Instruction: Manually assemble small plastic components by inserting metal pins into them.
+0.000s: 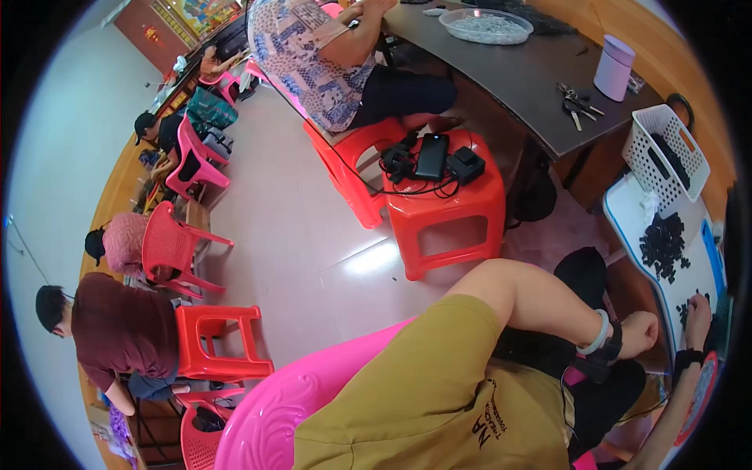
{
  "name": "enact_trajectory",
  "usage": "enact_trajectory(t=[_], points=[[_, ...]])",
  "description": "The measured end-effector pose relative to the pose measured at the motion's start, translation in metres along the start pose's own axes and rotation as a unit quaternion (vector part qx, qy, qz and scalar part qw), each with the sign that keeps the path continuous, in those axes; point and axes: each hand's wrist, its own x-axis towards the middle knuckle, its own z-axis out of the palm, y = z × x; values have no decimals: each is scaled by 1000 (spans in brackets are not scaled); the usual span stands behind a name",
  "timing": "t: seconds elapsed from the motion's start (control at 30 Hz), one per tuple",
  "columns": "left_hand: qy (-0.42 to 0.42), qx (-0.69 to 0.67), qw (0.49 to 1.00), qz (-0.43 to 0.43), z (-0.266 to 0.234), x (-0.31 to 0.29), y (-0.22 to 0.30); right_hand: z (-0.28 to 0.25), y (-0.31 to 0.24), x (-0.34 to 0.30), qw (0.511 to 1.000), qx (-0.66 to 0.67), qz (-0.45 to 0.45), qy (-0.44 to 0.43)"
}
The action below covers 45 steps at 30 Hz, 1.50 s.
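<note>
My left hand [640,334] is curled closed near the table's edge, with a pale bangle and a black strap on its wrist. Whatever lies inside its fingers is hidden. Over the white-topped table [627,205], my right hand [698,319] wears a black wristband. Its fingertips are drawn together at a few small black pieces [683,315]; I cannot make out what they pinch. Farther up the same tabletop lies a larger heap of small black pieces [663,244]. A white perforated basket [666,157] holding more dark pieces stands beyond it, beside a crumpled white tissue [649,205].
A red stool [446,211] carries a black power bank [432,157] and cables. The dark table [517,86] bears keys [578,103], a lilac tumbler [615,69] and a clear tray [486,28]. Several people sit nearby, one in a patterned shirt [305,63]. A red-rimmed round object [699,399] is near my right forearm.
</note>
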Motion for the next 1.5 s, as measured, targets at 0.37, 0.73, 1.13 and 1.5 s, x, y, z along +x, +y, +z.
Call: enact_trajectory(t=[0.37, 0.73, 1.13, 1.5], points=[[26, 45, 998, 37, 2, 8, -10, -8, -3, -4, 998, 60, 31, 3], [42, 106, 987, 110, 0, 11, -21, -15, -22, -19, 997, 58, -44, 13], [-131, 6, 991, -19, -19, 11, -23, -57, -43, -30, 986, 116, 112, 35], [-165, 26, 985, -31, -22, 4, -26, -74, -11, -59, 984, 25, 176, -20]])
